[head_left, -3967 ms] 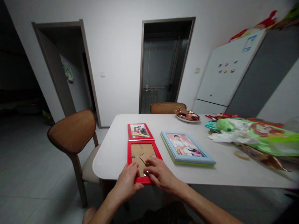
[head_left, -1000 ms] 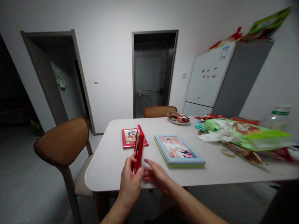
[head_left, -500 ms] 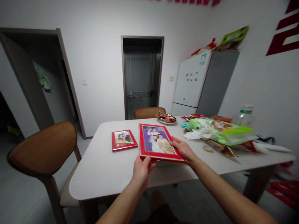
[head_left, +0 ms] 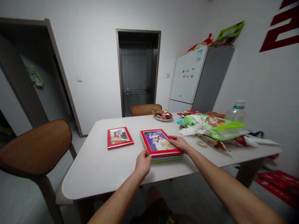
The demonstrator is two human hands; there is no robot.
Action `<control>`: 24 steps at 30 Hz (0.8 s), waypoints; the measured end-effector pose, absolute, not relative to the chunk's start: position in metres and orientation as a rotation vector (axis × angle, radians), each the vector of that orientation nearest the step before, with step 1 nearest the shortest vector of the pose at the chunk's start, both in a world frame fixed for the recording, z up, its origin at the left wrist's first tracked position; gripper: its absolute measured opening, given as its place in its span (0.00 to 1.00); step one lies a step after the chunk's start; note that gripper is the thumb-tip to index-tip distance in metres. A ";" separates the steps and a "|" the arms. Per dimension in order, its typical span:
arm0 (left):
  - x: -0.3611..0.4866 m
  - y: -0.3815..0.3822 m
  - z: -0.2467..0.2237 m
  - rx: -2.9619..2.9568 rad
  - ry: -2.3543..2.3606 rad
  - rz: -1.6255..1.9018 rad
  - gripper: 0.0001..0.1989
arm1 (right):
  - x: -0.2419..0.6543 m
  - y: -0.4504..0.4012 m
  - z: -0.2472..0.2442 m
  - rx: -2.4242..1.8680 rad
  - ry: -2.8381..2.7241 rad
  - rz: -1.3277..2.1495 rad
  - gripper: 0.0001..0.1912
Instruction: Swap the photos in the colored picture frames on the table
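A large red picture frame (head_left: 161,142) with a photo of people on purple lies flat on a stack of other frames, whose green and bluish edges (head_left: 167,158) show beneath it. My left hand (head_left: 143,161) grips its near left corner, fingers partly hidden. On the right edge my right hand (head_left: 179,143) holds the same frame, thumb on top and fingers out of sight below. A smaller red picture frame (head_left: 120,137) with a photo of a couple lies to the left on the white table (head_left: 105,174), apart from both hands.
Across the table's right side spreads a pile with a green plastic bag (head_left: 230,133), crumpled tissues (head_left: 195,129) and a clear bottle (head_left: 236,112). A roll of tape (head_left: 202,144) lies nearby. A plate (head_left: 163,118) sits at the far edge. Wooden chairs (head_left: 37,146) stand left and behind.
Both hands have lowered the large red frame from a tilted, raised position onto the stack, where it now lies flat. The view has shifted slightly. The smaller frame stays on the table.
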State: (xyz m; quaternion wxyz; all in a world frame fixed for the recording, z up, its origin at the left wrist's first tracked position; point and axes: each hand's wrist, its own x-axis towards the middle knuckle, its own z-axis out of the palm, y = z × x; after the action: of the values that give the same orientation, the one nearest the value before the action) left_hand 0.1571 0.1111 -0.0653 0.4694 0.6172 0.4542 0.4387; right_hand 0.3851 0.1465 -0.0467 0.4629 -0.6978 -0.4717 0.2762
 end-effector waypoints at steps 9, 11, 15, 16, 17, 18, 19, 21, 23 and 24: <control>0.089 0.148 -0.072 2.004 1.467 0.864 0.24 | 0.307 0.137 -0.028 -1.637 -1.409 0.225 0.16; 0.071 0.168 -0.072 2.082 1.567 0.805 0.26 | 0.265 0.127 -0.033 -1.392 -1.727 0.120 0.15; 0.041 0.199 -0.073 2.201 1.703 0.635 0.31 | 0.201 0.113 -0.056 -1.172 -2.000 0.205 0.14; 0.036 0.204 -0.073 2.229 1.717 0.593 0.32 | 0.191 0.112 -0.062 -1.175 -2.014 0.234 0.14; 0.032 0.206 -0.073 2.256 1.726 0.556 0.32 | 0.185 0.113 -0.067 -1.190 -2.019 0.261 0.14; 0.029 0.208 -0.072 2.283 1.729 0.528 0.32 | 0.181 0.114 -0.071 -1.209 -2.020 0.283 0.14; 0.027 0.208 -0.071 2.309 1.728 0.509 0.32 | 0.180 0.116 -0.075 -1.230 -2.019 0.299 0.14; 0.025 0.203 -0.069 2.352 1.722 0.490 0.30 | 0.182 0.121 -0.080 -1.285 -1.998 0.297 0.15; 0.022 0.190 -0.068 2.383 1.716 0.483 0.29 | 0.188 0.125 -0.084 -1.375 -1.934 0.245 0.17; 0.020 0.180 -0.068 2.396 1.714 0.480 0.28 | 0.192 0.126 -0.085 -1.434 -1.893 0.211 0.18</control>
State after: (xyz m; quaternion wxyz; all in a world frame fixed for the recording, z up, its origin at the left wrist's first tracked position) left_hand 0.0198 0.1798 -0.0678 0.0784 0.8001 0.5726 0.1603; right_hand 0.1919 0.1264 -0.0852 0.3697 -0.5588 -0.7378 0.0822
